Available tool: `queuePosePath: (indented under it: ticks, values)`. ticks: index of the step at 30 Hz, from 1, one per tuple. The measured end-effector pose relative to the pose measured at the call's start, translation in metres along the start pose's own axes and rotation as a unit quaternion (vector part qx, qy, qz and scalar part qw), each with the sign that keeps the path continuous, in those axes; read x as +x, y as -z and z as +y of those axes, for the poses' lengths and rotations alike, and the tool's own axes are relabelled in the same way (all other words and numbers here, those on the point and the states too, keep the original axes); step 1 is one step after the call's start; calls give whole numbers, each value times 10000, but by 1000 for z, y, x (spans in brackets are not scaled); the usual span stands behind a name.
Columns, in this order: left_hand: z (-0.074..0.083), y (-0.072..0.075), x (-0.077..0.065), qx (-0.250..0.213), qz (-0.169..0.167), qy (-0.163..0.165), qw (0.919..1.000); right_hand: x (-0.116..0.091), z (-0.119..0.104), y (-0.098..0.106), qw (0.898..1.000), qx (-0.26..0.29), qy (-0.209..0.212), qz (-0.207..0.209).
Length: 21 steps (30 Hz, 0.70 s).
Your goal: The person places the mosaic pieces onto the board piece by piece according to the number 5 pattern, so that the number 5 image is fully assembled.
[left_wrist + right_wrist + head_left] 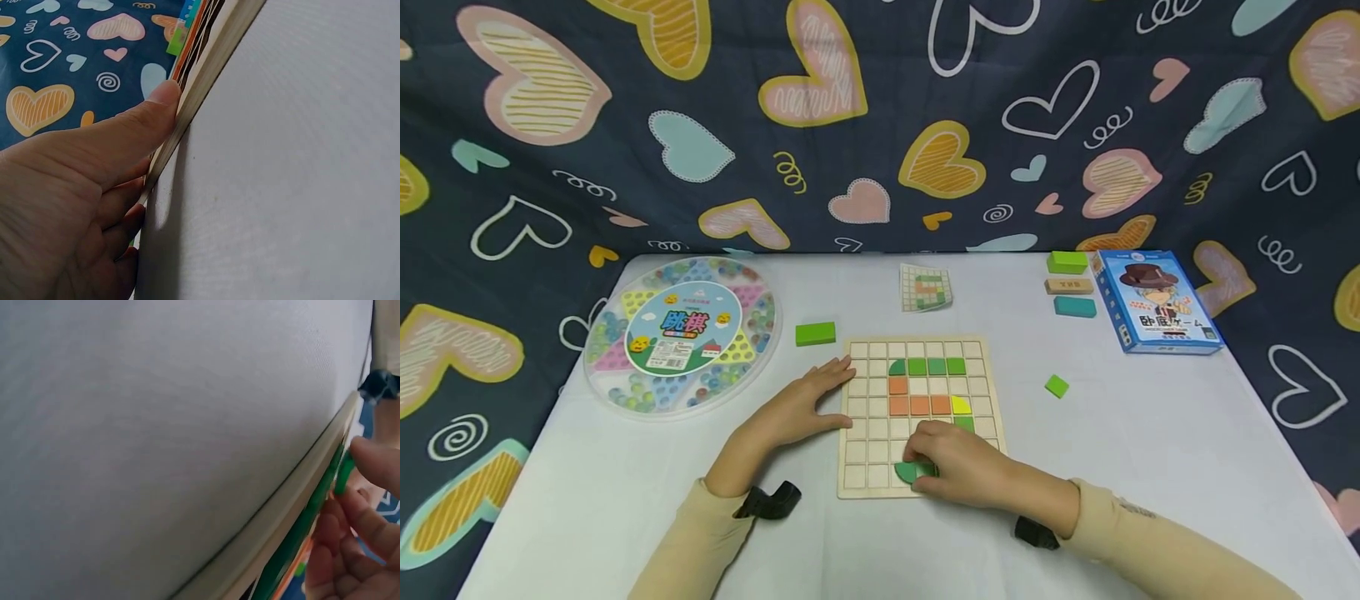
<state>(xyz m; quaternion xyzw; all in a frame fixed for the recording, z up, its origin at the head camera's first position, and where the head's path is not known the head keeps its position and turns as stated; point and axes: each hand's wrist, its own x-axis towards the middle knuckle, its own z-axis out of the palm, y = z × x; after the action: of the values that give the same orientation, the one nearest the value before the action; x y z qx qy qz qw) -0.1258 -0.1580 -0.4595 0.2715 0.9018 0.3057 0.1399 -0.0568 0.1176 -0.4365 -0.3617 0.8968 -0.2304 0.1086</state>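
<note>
A wooden grid board (855,451) lies on the table with small coloured tiles in its cells. Near its front edge my right hand (958,467) pinches a green tile (344,472) between thumb and fingers. A dark green rounded tile (904,472) shows just left of those fingertips, in the bottom row. My left hand (797,406) touches the board's left side, fingers and thumb spread; in the left wrist view its thumb (164,95) lies against the edge. Green tiles (936,367), orange tiles (919,406) and a yellow tile (960,406) sit higher up. My right hand covers some lower cells.
Left of the board stand a round marble game (683,329) and a green block (815,334). A small patterned card (925,288) lies behind it. To the right are a small green tile (1057,386), a teal block (1075,307), a wooden block (1069,287) and a blue box (1157,302).
</note>
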Motion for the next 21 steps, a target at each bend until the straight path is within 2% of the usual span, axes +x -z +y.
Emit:
queuePosePath:
  ticks: [12, 17, 21]
  values:
    - [0, 1, 0, 7, 21, -5, 10000, 7, -4, -2, 9995, -233, 66, -189]
    - [0, 1, 0, 13, 7, -34, 10000, 3, -2, 5, 9993, 273, -117, -242]
    - [1, 1, 0, 10, -18, -66, 10000, -7, 6, 17, 9958, 869, -295, -18]
